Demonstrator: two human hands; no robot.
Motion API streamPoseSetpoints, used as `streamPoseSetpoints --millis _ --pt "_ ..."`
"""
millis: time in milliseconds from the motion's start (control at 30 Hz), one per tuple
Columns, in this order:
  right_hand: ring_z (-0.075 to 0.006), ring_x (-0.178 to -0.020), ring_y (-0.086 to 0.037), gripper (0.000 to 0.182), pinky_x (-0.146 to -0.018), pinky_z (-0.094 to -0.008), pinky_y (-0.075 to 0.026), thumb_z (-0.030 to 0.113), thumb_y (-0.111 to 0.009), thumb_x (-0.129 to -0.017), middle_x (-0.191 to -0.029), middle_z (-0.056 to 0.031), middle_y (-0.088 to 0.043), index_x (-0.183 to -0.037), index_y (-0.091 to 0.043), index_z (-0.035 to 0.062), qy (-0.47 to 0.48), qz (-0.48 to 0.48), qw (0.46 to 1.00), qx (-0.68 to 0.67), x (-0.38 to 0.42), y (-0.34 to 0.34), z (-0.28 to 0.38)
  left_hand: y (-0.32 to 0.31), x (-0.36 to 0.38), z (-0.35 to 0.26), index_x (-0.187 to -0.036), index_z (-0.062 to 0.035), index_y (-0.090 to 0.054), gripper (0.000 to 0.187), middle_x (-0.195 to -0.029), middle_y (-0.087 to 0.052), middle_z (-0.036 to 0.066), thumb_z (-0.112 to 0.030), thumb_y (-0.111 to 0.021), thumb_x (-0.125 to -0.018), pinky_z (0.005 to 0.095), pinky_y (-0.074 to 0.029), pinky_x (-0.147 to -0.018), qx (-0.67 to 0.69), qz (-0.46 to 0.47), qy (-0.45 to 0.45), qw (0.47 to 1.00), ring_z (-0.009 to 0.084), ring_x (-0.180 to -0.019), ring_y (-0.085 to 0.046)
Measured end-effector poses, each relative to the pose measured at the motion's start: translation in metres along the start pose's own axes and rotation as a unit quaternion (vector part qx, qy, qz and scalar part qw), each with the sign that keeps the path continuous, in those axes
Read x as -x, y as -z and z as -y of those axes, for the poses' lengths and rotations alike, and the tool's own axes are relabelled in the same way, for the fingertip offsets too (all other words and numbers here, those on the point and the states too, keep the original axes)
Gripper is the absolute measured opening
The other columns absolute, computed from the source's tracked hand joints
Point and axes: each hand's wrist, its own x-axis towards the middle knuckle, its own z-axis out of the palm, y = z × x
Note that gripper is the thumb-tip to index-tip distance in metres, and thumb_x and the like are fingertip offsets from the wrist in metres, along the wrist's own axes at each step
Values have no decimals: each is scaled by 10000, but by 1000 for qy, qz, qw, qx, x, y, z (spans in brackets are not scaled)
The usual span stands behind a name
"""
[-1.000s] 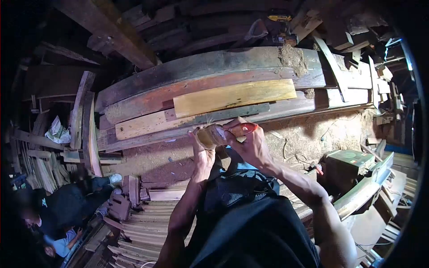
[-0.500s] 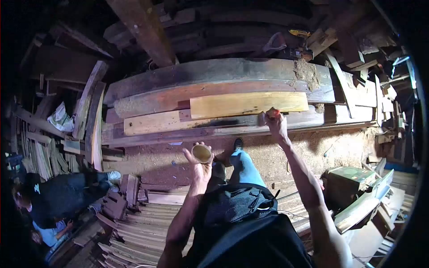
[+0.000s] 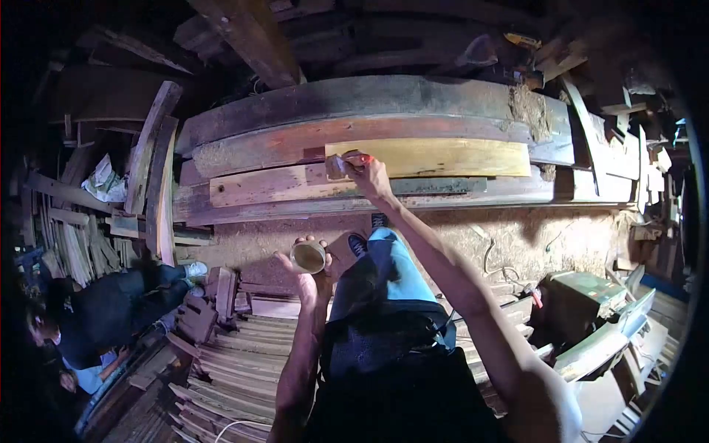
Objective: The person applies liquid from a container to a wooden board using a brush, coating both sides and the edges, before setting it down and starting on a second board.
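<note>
My left hand (image 3: 312, 280) is wrapped round a small round cup (image 3: 307, 257), with yellowish-brown liquid visible inside. In my right hand (image 3: 371, 179) is a paintbrush (image 3: 338, 166) with a bit of red at its handle; my fingers are closed round it. Its broad head is at the left end of a pale yellow board (image 3: 450, 157), though whether the bristles press on the wood is hard to tell. That board lies over longer, darker planks (image 3: 258, 148). A narrow dark strip (image 3: 439, 186) runs along its near edge.
Another person (image 3: 103, 314) is at the lower left. Stacked wood strips (image 3: 244, 369) lie to my left and behind, and a green metal box (image 3: 583, 295) stands at right. A yellow tool (image 3: 522, 40) is at the back. A wooden post (image 3: 251, 40) rises beyond the planks.
My right hand has swept left with the brush, from the board's right part to its left end. My left hand and the cup have shifted slightly left; the camera view has moved a little.
</note>
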Motion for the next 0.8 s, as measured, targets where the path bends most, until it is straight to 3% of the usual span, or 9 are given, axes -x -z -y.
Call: streamPoseSetpoints --millis 233,267,367,400,467,533,600,667,800 --pt "-181 -808 -704 226 -693 -342 -547 191 -605 -928 -868 -121 -725 -1027 -684 5 -76 -44 987 132 28 74 -139 6 -19 0 -1102 -130 -607 605 -1102 -645 33 -675 -567 -841 383 -644 -681 39 -39 22 998 275 -945 -677" --pt "-175 -834 -689 201 -723 -343 -545 172 -610 -919 -889 -109 -726 -991 -700 8 -133 -47 986 86 30 124 -54 6 -23 1 -1101 -126 -607 609 -1101 -645 41 -674 -571 -838 394 -647 -688 50 -37 26 998 283 -937 -678" --pt "-254 -1032 -616 415 -871 -368 -461 240 -573 -945 -1165 -204 -633 -1283 -531 3 -162 -80 970 164 55 246 -113 -8 -31 5 -1099 -125 -608 606 -1098 -644 54 -671 -572 -838 391 -647 -679 85 -12 38 996 289 -925 -675" --pt "-245 -833 -640 322 -759 -377 -485 249 -544 -962 -978 -142 -691 -1190 -603 30 -91 -207 970 -85 74 298 -253 -14 -31 5 -1097 -126 -608 598 -1102 -645 59 -666 -572 -842 404 -643 -703 83 -22 35 996 291 -932 -672" --pt "-296 -719 -622 262 -683 -407 -476 254 -508 -977 -873 -151 -678 -1080 -641 54 -8 -245 934 260 60 326 -141 -20 -31 4 -1092 -126 -609 583 -1109 -645 69 -655 -571 -850 429 -635 -751 75 -45 30 996 293 -947 -665" --pt "-350 -709 -595 255 -661 -430 -455 266 -488 -984 -872 -191 -646 -1016 -641 65 -39 -224 918 324 49 349 -123 -14 -34 4 -1124 -104 -621 588 -1124 -643 80 -624 -595 -852 423 -612 -834 75 -8 23 997 302 -998 -652" --pt "-381 -807 -619 273 -698 -468 -463 271 -470 -987 -943 -195 -653 -1063 -643 73 -126 -152 881 431 34 326 -68 -11 -33 2 -1156 -81 -632 595 -1139 -641 91 -593 -620 -854 416 -589 -918 70 26 16 997 311 -1049 -639" --pt "-371 -755 -623 287 -645 -441 -492 292 -494 -986 -960 -160 -672 -1112 -643 81 38 -225 820 524 37 286 -122 -17 -33 -2 -1137 -81 -637 582 -1141 -648 94 -590 -617 -857 407 -585 -926 98 49 32 993 318 -1048 -643" --pt "-344 -799 -676 272 -620 -447 -517 293 -523 -963 -934 -137 -694 -1115 -649 105 -53 -3 899 435 7 148 -49 -12 -30 -6 -1125 -83 -635 536 -1145 -643 93 -551 -632 -865 407 -588 -925 95 36 11 995 307 -1044 -641"
